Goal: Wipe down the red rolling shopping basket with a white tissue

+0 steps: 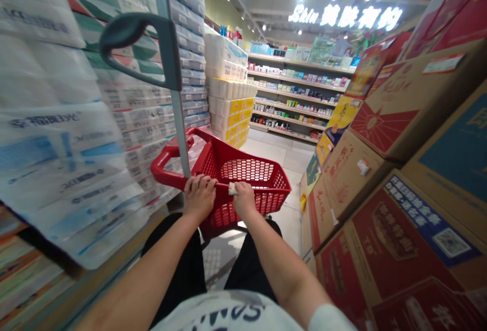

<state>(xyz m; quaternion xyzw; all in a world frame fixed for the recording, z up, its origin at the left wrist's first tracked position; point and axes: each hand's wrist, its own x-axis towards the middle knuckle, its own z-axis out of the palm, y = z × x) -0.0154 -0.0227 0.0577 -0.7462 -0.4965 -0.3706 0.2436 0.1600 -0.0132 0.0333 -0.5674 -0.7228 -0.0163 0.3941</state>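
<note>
In a narrow supermarket aisle, my left hand (200, 198) and my right hand (244, 200) sit just apart, both clamped over the near rim of a red plastic shopping basket (164, 161). The basket hangs out in front of my black trousers (182, 242), above the pale floor tiles (289, 204). A small white scrap (232, 188) pokes out just beside my right fingers (a tissue, maybe; it's too small and crumpled to tell). Close to my left hand, a grey metal pole (181, 138) rises from the basket to a dark looped handle (167, 52).

Tall stacks of wrapped tissue packs (76, 133) crowd my left side, almost beside the basket, while printed cardboard cartons (380, 110) are piled on my right. Well ahead, past the basket, shelves of skincare products (292, 93) stand beneath a glowing white "Skin" sign (344, 16).
</note>
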